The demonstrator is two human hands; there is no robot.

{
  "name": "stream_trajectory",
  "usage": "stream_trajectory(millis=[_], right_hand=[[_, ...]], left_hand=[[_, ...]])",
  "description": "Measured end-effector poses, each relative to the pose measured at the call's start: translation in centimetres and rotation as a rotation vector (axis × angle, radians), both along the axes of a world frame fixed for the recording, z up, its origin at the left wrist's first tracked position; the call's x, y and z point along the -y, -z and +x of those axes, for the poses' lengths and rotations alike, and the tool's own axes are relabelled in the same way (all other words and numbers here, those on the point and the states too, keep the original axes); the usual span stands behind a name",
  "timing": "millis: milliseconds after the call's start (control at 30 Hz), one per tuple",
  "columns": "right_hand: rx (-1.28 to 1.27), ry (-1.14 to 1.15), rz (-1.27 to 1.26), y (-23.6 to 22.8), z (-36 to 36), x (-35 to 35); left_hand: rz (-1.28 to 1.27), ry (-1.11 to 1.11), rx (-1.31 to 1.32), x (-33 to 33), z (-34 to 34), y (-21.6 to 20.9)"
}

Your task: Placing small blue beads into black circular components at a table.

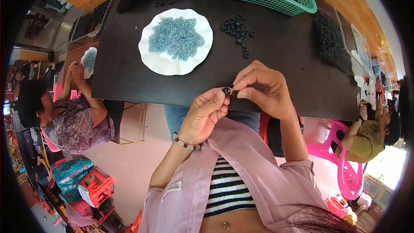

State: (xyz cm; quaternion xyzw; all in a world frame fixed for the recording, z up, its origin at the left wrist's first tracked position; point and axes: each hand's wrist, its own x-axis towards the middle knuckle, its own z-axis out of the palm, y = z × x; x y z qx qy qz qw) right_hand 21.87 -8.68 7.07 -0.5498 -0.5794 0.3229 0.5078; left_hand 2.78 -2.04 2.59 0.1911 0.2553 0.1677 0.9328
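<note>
My left hand [202,116] is closed, its thumb and forefinger pinching a small black ring-like piece [226,91] just over the table's near edge. A beaded bracelet circles that wrist. My right hand [269,88] meets it there, thumb and forefinger pressed together at a tiny dark bit touching or right beside the piece; its kind is too small to make out. Beyond the hands, several similar black pieces [235,29] lie loose on the dark table [284,60]. A white scalloped plate [207,30] to their left carries a heap of tiny clear blue-grey beads [176,39].
A green perforated basket [258,1] full of black pieces stands at the table's far edge. Clear bins [345,45] of dark pieces flank the table. One person [77,121] sits at left, another [366,138] at right by a pink chair [330,142]. A red stool [97,185] stands lower left.
</note>
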Motion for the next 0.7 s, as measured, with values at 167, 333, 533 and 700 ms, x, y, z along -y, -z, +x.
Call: stream_trajectory(millis=[167, 333, 533, 700], right_hand=[[0.05, 0.019, -0.026, -0.15, -0.21, -0.15], [0.1, 0.009, -0.021, -0.28, -0.4, -0.24], [0.185, -0.01, 0.005, -0.34, -0.47, -0.45], [0.283, 0.015, 0.025, -0.65, -0.83, -0.37]], left_hand=[[0.047, 0.011, -0.013, 0.14, -0.15, 0.12], [0.091, 0.017, -0.031, 0.21, -0.51, 0.13], [0.122, 0.012, -0.04, 0.12, -0.65, 0.4], [0.168, 0.009, -0.059, 0.06, -0.74, 0.86]])
